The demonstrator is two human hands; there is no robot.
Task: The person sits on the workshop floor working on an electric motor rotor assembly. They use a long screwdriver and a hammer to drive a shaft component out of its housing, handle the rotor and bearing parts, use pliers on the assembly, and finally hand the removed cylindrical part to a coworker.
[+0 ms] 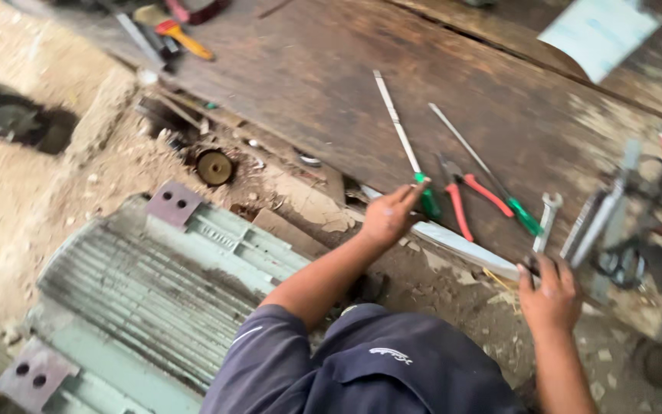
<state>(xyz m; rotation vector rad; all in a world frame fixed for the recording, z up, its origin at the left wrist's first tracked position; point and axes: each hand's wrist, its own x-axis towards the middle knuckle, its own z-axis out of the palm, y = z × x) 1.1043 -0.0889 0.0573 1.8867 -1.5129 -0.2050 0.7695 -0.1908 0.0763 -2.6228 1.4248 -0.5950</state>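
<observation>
My left hand [387,217] reaches out over a worn wooden plank [323,84], its fingertips touching the green handle of a long-shafted screwdriver [427,201] that lies flat there. The handle stays mostly uncovered. Beside it lie red-handled pliers [463,201] and a second green-handled screwdriver [524,217]. My right hand [550,295] rests at the plank's near edge, fingers curled by a small dark object I cannot make out. A steel wrench [548,216] lies just beyond it.
A large pale-green ribbed motor housing [155,291] with rusty mounting feet lies on the dirt at lower left. A small round wheel [214,166] sits in rubble. More tools, one with an orange handle [185,40], lie at top left, and metal parts [622,230] at right.
</observation>
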